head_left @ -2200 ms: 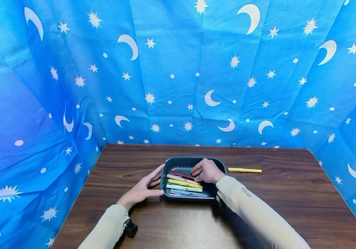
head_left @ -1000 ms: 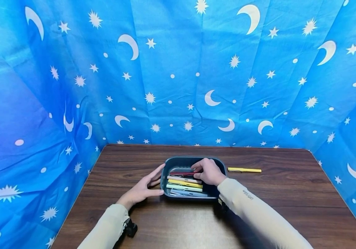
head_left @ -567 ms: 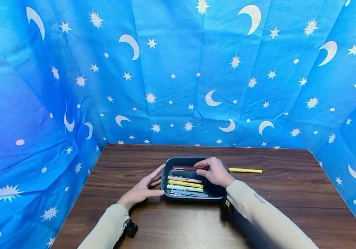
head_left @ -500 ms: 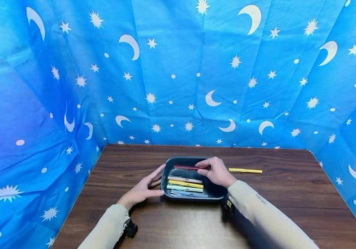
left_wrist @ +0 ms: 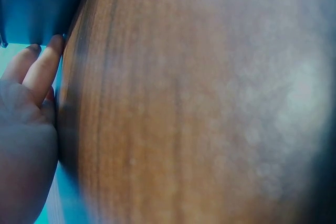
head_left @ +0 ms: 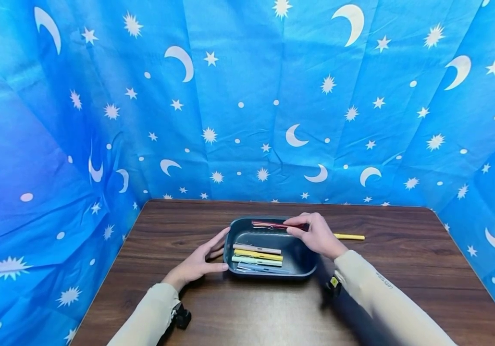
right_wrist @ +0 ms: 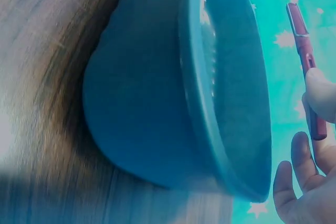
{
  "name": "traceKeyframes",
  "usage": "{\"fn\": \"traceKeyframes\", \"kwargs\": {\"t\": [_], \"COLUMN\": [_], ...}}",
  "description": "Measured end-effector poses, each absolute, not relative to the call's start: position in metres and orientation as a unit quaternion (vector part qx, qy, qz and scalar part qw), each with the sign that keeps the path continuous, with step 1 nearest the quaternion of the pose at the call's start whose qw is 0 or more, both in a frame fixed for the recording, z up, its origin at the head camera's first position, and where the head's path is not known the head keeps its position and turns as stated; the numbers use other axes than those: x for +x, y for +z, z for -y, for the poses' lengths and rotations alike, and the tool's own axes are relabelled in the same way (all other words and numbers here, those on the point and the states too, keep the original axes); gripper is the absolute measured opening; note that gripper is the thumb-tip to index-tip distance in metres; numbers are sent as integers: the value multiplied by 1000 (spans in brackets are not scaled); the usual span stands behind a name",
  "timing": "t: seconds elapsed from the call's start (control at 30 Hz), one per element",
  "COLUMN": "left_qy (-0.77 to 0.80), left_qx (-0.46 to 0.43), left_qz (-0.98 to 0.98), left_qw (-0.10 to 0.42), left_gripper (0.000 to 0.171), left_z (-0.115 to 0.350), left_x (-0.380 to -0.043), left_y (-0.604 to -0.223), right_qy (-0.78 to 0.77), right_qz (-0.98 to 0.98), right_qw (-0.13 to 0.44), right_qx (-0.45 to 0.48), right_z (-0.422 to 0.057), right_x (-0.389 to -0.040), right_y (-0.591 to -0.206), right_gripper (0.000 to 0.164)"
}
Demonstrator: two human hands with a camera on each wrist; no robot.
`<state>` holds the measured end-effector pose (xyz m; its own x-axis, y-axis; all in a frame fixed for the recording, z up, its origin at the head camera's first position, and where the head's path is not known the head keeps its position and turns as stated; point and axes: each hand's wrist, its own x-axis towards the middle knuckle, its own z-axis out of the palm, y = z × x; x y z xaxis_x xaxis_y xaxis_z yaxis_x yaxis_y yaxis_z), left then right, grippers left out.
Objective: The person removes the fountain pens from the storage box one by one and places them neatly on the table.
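My right hand (head_left: 318,235) pinches a dark red pen (head_left: 268,224) between thumb and fingers, above the far right part of a dark blue-grey bin (head_left: 273,275). In the right wrist view the pen (right_wrist: 300,30) is raised clear of the bin's rim, its clip end pointing away from the hand. My left hand (head_left: 197,264) rests on the bin's left end, fingers straight along the side and thumb at the near corner. Inside the bin lie a pink pen (head_left: 258,249), a yellow pen (head_left: 265,255), a mint pen (head_left: 256,261) and blue-grey pen shapes (head_left: 265,269), roughly parallel.
Another yellow pen (head_left: 351,237) lies on the wooden table (head_left: 239,312) to the right of the bin, partly hidden behind my right hand. A blue curtain (head_left: 247,120) with moons and stars hangs behind the table and at both sides.
My right hand has taken the red pen from beside the pink one, lifted it and carried it toward the far right. The left hand and the bin have stayed in place.
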<state>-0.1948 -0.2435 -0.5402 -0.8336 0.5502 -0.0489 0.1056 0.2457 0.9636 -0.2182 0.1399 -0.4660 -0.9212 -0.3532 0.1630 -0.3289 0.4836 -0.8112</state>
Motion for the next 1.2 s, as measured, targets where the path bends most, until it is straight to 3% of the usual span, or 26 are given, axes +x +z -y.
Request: {"fn": "traceKeyframes", "kwargs": {"t": [0.77,1.2], "left_qy": [573,572], "left_qx": [204,204], "left_qz": [-769,-770], "left_qw": [195,196], "left_gripper": [92,92], "left_z": [244,243], "left_x": [-193,-193], "left_y": [-538,-539], "right_qy": [-468,-409], "right_qz": [-872,-904], "right_qw": [-15,-65], "right_qx": [-142,-104], "right_z": [-217,-266], "right_x": [-212,-202], "right_y": [-468,-475], "right_gripper": [20,20]}}
